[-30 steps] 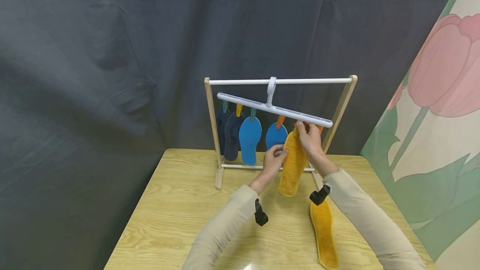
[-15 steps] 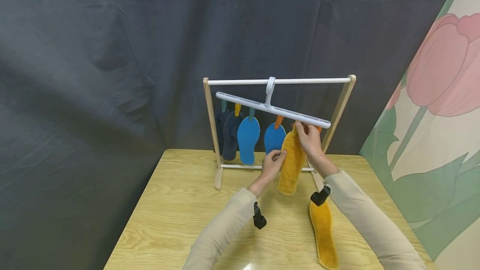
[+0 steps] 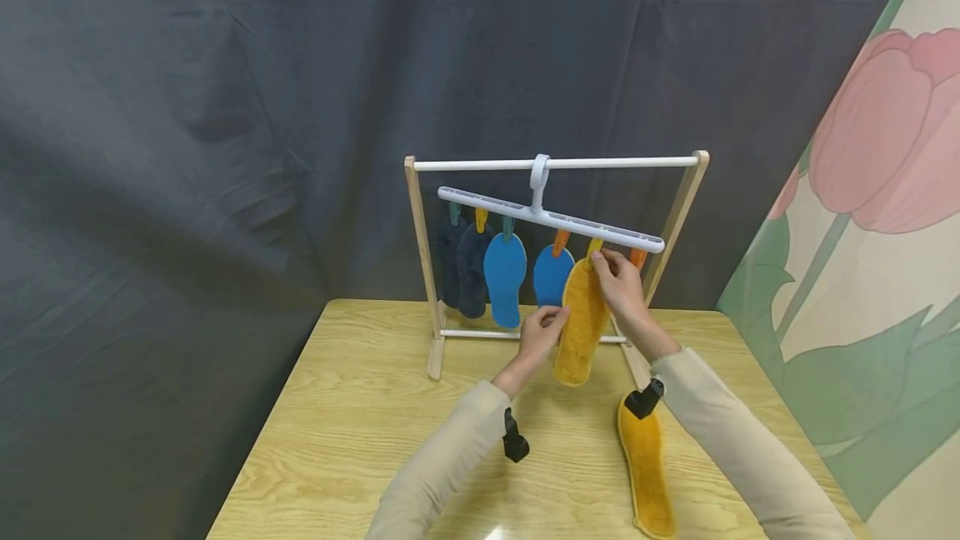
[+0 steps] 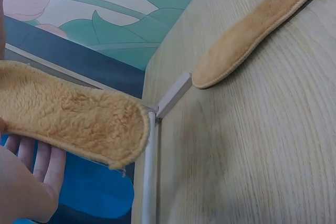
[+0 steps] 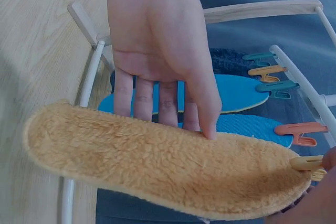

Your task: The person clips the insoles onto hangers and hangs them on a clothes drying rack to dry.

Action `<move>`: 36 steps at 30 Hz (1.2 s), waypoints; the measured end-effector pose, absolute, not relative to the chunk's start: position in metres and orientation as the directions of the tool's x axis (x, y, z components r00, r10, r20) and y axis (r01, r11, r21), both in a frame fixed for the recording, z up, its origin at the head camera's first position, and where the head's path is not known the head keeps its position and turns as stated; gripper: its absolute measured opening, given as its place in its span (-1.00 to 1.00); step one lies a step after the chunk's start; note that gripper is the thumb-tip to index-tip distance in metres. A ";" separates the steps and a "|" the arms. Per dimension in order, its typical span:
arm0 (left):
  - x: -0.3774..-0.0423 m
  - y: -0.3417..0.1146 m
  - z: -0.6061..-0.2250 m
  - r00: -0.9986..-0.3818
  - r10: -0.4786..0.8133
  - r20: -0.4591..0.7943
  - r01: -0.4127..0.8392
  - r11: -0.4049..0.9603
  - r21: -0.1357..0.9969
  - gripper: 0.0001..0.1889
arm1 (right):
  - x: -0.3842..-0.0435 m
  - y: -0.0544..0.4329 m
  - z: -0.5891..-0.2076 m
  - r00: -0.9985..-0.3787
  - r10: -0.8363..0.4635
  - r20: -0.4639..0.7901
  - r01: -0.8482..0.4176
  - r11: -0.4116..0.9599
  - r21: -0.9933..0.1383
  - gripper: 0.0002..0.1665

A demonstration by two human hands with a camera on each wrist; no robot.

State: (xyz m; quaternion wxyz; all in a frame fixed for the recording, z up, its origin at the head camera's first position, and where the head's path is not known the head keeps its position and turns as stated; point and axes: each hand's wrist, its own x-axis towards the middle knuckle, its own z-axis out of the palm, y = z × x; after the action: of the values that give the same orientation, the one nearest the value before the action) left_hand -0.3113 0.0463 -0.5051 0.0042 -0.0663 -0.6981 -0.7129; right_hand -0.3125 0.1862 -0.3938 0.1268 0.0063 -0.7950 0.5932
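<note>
A fuzzy yellow insole [image 3: 583,323] hangs by its top end from a yellow clothespin [image 3: 594,248] on a tilted white hanger [image 3: 551,217]. My left hand [image 3: 542,332] pinches the insole's left edge; in the right wrist view its thumb lies on the fleece and its fingers are behind. My right hand [image 3: 621,282] grips at the yellow clothespin, thumb at its side; its other fingers are partly hidden behind the insole in the right wrist view. A second yellow insole [image 3: 647,469] lies on the table below my right forearm.
Two blue insoles [image 3: 505,273] and two dark insoles [image 3: 472,273] hang from other clothespins. An orange clothespin [image 3: 637,257] sits at the hanger's right end. A wooden rack [image 3: 418,248] carries the hanger on its white rod [image 3: 480,165]. A dark curtain [image 3: 360,107] stands behind.
My right hand has shifted slightly down, and more of the yellow clothespin shows. My left hand has slid a little lower along the insole's edge. The hanger and its insoles swayed slightly.
</note>
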 end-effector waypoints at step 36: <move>-0.300 0.038 -0.539 -0.994 0.096 0.061 0.052 -0.088 0.995 -0.73 | -0.309 0.197 -0.406 -0.966 0.166 0.197 -0.136 0.323 -0.936 -0.41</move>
State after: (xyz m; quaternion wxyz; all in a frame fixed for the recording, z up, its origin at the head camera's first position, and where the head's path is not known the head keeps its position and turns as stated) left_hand -0.3004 0.0384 -0.5385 -0.0148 -0.0550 -0.6750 -0.7356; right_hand -0.3094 0.1972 -0.4058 0.1296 -0.0094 -0.8031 0.5815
